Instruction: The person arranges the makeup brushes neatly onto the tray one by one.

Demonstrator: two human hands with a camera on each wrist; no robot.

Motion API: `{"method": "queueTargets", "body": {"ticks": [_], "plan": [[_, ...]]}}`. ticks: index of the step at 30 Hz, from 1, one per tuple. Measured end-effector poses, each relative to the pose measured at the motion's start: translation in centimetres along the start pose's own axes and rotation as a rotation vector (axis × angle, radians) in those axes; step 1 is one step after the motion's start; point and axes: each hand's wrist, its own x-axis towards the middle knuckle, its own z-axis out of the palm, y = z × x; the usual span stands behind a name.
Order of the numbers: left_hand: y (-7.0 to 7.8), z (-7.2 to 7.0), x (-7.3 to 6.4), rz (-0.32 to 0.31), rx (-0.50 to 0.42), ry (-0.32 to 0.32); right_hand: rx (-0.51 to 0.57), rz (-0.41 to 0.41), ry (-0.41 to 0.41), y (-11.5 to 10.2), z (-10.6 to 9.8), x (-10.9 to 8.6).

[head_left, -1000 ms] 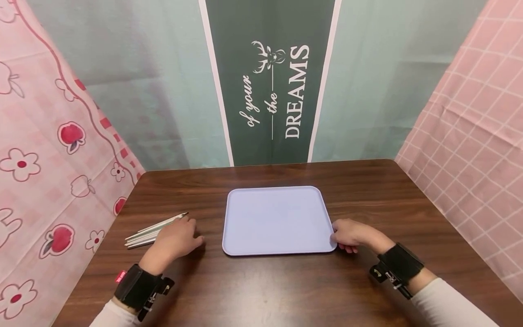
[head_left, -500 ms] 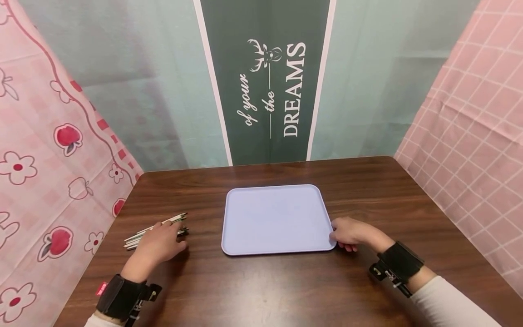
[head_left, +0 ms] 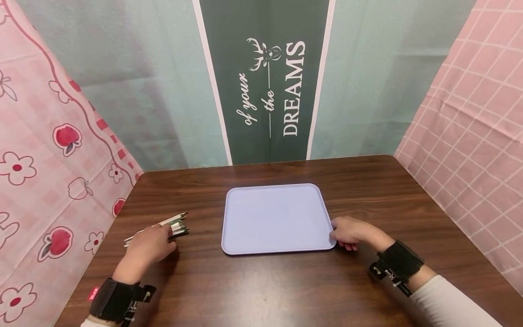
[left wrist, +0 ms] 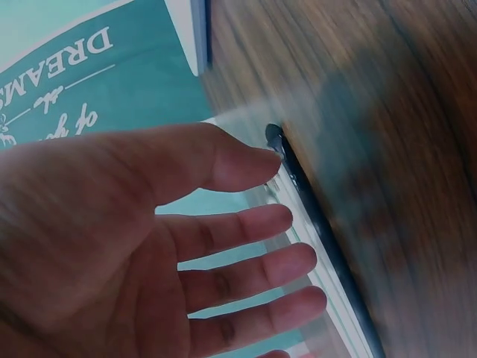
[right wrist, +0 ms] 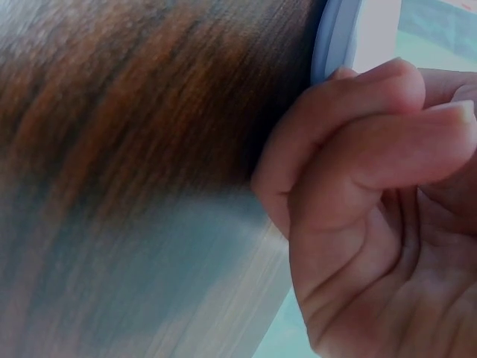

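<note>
A pale lilac tray (head_left: 278,218) lies flat on the table. My right hand (head_left: 347,231) grips its near right corner, fingers curled; in the right wrist view the curled fingers (right wrist: 358,142) partly hide the tray's rim (right wrist: 335,45). At the left lies a bundle of slender sticks that look like paintbrushes (head_left: 175,223), with pale, green and black handles. Over their near part is my left hand (head_left: 148,247), palm down. In the left wrist view its fingers (left wrist: 257,265) are loosely extended beside a black-handled brush (left wrist: 320,227); whether they touch the brushes cannot be told.
A dark wood-grain table (head_left: 261,290) carries everything. Behind it hangs a green printed curtain (head_left: 265,91). A pink patterned cloth (head_left: 49,181) borders the left side and a pink checked cloth (head_left: 474,118) the right.
My left hand has slid left and toward me along the brushes, uncovering more of their far ends. My right hand stays at the tray's corner, and the tray looks unmoved.
</note>
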Motion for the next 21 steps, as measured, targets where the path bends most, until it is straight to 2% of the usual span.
{"method": "queueTargets", "body": {"ticks": [10, 21], "plan": [[-0.65, 0.22, 0.39, -0.023, -0.031, -0.018, -0.005, -0.001, 0.002, 0.04, -0.18, 0.05], [-0.84, 0.42, 0.97, -0.005, -0.036, 0.018, -0.007, -0.010, 0.005, 0.28, -0.32, 0.00]]}}
